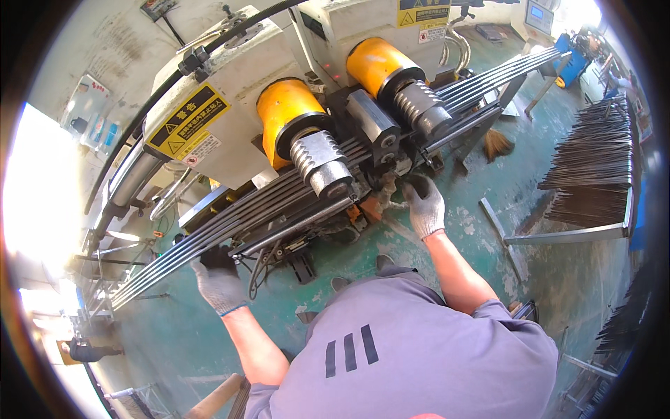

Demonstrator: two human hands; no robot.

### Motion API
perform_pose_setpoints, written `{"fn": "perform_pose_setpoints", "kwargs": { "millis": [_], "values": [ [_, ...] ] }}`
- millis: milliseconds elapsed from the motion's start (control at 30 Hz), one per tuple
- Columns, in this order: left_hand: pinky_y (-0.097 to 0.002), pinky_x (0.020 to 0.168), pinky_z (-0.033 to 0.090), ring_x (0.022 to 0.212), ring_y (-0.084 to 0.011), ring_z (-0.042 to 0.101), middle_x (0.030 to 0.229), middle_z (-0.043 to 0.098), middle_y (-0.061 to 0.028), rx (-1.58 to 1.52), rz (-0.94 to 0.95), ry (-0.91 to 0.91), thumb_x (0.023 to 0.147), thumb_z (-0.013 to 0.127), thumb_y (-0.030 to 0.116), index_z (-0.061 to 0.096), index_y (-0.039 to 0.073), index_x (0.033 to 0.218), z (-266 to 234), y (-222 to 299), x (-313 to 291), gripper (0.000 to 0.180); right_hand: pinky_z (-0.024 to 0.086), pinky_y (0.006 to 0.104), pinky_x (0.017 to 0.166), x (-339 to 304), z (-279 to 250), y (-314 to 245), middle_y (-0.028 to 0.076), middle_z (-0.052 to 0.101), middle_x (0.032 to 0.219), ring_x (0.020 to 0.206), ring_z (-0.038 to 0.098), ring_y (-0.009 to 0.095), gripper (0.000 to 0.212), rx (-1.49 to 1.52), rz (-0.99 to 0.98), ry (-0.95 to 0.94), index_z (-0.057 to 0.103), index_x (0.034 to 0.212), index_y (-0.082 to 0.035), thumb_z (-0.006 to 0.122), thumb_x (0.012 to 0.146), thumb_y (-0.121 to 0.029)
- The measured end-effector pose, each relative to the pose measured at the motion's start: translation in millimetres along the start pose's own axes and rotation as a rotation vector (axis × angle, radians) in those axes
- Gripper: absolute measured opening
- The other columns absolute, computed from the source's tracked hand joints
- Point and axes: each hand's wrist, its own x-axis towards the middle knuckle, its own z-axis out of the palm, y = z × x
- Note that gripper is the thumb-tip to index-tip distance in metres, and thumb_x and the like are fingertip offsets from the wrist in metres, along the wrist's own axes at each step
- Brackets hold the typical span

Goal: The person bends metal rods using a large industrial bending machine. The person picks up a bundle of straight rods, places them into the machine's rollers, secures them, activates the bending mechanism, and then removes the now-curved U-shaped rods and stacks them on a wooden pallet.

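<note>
Your gloved left hand gripping the steel rods, their long axis running lower left to upper right through the grooved rollers, your right hand clutching the machine's front edge.

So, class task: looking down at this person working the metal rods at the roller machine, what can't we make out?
- Left hand fingertips: head view, curled over the metal rods, so the grip is unclear.
- Right hand: fingers hidden beneath the machine.
- Rod ends: lost in window glare at left.
- Person's legs: hidden by their own grey shirt.
- Rod rack: bent at the fisheye rim.
</note>
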Motion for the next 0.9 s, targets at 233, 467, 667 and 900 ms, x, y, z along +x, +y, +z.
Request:
{"fn": "perform_pose_setpoints", "kwargs": {
  "millis": [233, 467, 667, 900],
  "values": [
    [-0.0477, 0.113, 0.042, 0.126, -0.0339, 0.058, 0.133, 0.061, -0.0181, 0.071, 0.278, -0.045, 0.109, 0.049, 0.049, 0.053, -0.003, 0.138, 107, 74, 19, 0.059, 0.049, 0.0317, 0.099, 44, 35, -22, 0.009, 0.069, 0.126, 0.110, 0.062, 0.017, 0.042, 0.400, -0.010, 0.092, 0.062, 0.136, 0.005, 0.066, 0.103, -0.020],
    [-0.0392, 0.094, 0.058, 0.101, -0.0262, 0.071, 0.108, 0.072, -0.0186, 0.378, 0.503, -0.023, 0.105, 0.066, 0.024, 0.066, -0.008, 0.117, 190, 132, 40, 0.034, 0.044, 0.0325, 0.103, 66, 43, -80, 0.010, 0.067, 0.128, 0.112, 0.060, 0.018, 0.042, 0.713, 0.246, 0.097, 0.064, 0.133, 0.004, 0.061, 0.105, -0.027],
    [-0.0364, 0.087, 0.061, 0.093, -0.0270, 0.074, 0.105, 0.074, -0.0209, 0.528, 0.486, -0.122, 0.102, 0.065, 0.010, 0.060, -0.009, 0.125, 285, 130, 23, 0.030, 0.053, 0.0341, 0.091, 127, 57, -32, 0.009, 0.068, 0.121, 0.103, 0.066, 0.019, 0.038, 0.803, 0.134, 0.107, 0.065, 0.129, -0.002, 0.073, 0.096, -0.016],
    [-0.0327, 0.086, 0.061, 0.092, -0.0197, 0.077, 0.100, 0.077, -0.0139, 0.977, 0.627, -0.382, 0.100, 0.071, 0.025, 0.065, -0.003, 0.127, 342, 124, 28, 0.040, 0.059, 0.0370, 0.082, 133, 58, -48, 0.007, 0.069, 0.117, 0.099, 0.069, 0.019, 0.041, 0.887, 0.174, 0.089, 0.067, 0.127, -0.007, 0.080, 0.088, -0.009]
  ]
}}
